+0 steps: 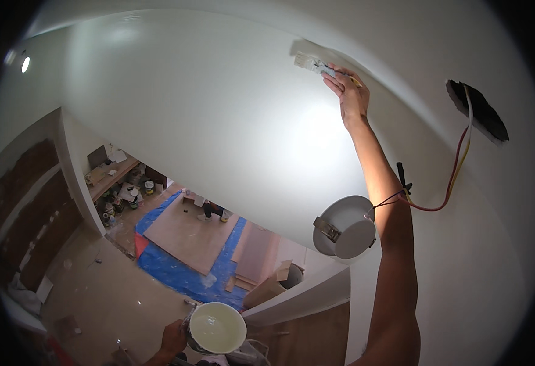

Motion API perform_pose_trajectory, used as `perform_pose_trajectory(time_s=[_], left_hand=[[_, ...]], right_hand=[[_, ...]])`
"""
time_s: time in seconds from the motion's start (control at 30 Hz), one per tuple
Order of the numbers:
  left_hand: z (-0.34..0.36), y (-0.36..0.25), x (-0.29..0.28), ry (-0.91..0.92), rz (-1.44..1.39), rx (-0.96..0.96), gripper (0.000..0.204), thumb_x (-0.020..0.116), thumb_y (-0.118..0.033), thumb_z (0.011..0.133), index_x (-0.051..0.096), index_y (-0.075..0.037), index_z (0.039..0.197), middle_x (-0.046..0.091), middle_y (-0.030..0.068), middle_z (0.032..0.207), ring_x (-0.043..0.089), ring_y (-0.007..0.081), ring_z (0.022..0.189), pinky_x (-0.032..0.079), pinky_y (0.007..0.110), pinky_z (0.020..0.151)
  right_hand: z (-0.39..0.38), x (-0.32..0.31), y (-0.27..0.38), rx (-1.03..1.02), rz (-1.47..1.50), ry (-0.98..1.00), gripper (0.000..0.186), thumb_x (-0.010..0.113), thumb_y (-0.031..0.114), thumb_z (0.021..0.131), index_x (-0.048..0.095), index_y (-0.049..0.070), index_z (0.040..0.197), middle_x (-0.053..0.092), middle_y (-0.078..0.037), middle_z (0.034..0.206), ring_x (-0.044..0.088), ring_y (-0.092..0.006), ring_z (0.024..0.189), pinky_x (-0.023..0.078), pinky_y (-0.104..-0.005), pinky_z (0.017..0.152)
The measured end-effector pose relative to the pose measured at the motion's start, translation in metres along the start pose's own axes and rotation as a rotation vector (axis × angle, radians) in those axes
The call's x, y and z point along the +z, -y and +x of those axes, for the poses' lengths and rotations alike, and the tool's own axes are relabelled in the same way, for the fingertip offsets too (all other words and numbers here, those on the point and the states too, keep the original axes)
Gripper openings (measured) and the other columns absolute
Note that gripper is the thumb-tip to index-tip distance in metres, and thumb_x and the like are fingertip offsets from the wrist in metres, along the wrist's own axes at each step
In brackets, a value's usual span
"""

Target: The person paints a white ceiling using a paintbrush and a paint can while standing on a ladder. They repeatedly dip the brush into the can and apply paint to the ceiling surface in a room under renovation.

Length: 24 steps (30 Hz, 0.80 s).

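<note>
One paintbrush (323, 68), bristles (305, 60) leftward, long axis aslant.

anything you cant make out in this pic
Head view:
Grip of left hand: partly hidden by paint bucket.
Handle of brush: partly covered by the right hand.
Upper ends of wires: lost in the dark hole.
Upper body of another person: behind the white wall.
Far containers: too small to identify.
</note>
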<state>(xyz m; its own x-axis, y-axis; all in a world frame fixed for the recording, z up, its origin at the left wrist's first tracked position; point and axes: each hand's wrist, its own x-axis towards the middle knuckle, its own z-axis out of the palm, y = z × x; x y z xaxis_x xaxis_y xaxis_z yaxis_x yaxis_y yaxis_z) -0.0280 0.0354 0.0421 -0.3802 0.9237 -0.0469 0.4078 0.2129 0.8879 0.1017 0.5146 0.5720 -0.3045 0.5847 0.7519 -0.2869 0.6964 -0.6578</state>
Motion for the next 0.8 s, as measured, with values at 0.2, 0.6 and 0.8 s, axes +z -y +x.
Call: perform_pose_trajectory(time_s=[0.2, 0.6, 0.8], left_hand=[[-0.001, 0.002, 0.012, -0.021, 0.001, 0.029, 0.029, 0.051, -0.023, 0.100, 0.063, 0.001, 0.090, 0.063, 0.0275, 0.080, 0.063, 0.0494, 0.079, 0.048, 0.052, 0.068], [-0.001, 0.005, 0.001, 0.005, 0.024, -0.022, 0.028, 0.051, -0.021, 0.100, 0.062, 0.002, 0.088, 0.063, 0.0277, 0.079, 0.062, 0.0495, 0.079, 0.047, 0.053, 0.067], [-0.003, 0.002, -0.007, -0.018, -0.001, 0.025, 0.028, 0.050, -0.020, 0.100, 0.061, 0.002, 0.086, 0.061, 0.0288, 0.079, 0.060, 0.0515, 0.078, 0.046, 0.054, 0.066]], right_hand=[[0.022, 0.031, -0.025, -0.008, 0.096, 0.016, 0.022, 0.052, 0.003, 0.099, 0.059, -0.008, 0.117, 0.064, -0.019, 0.122, 0.070, -0.0287, 0.105, 0.057, -0.0366, 0.101], [0.039, 0.034, -0.035, -0.151, -0.036, -0.176, 0.017, 0.058, 0.004, 0.096, 0.064, -0.007, 0.107, 0.069, -0.015, 0.106, 0.073, -0.0201, 0.088, 0.062, -0.0280, 0.081], [0.032, 0.017, -0.018, -0.212, -0.125, -0.227, 0.020, 0.058, 0.007, 0.097, 0.064, -0.009, 0.107, 0.070, -0.015, 0.104, 0.074, -0.0202, 0.086, 0.063, -0.0278, 0.078]])
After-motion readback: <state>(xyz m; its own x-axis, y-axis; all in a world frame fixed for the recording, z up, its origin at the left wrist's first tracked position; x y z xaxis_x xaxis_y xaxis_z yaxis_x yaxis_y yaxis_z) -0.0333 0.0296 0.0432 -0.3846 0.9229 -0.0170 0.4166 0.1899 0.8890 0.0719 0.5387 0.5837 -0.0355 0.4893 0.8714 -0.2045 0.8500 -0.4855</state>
